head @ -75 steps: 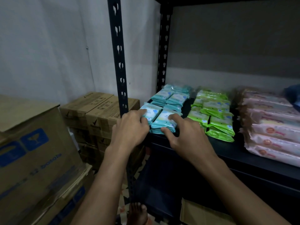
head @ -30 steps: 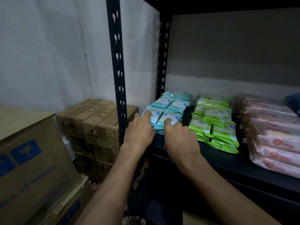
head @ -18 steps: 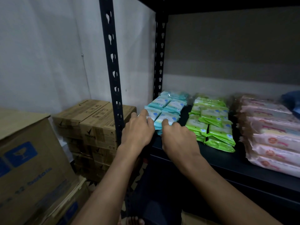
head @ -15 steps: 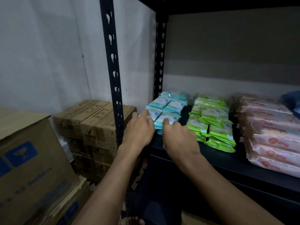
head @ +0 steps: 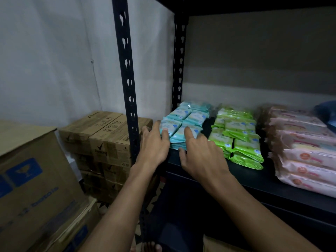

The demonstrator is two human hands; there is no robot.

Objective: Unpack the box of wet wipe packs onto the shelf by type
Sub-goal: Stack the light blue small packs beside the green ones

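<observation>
Teal wet wipe packs (head: 187,119) lie stacked in rows at the left end of the black shelf (head: 254,180). Green packs (head: 238,137) lie beside them, and larger pink packs (head: 305,148) fill the right. My left hand (head: 154,146) rests with straight fingers against the front left teal packs. My right hand (head: 200,155) touches the front teal packs with its index finger extended on top and its thumb at the stack's front edge. Neither hand holds a pack.
A black slotted upright (head: 127,79) stands just left of my left hand. Brown cartons (head: 107,137) are stacked against the wall at left, and a bigger carton with blue print (head: 31,179) sits nearer. A cardboard box corner (head: 218,246) shows below the shelf.
Both hands stayed at the front teal packs, pushing them back a little. Their fingers have straightened and spread since half a second ago.
</observation>
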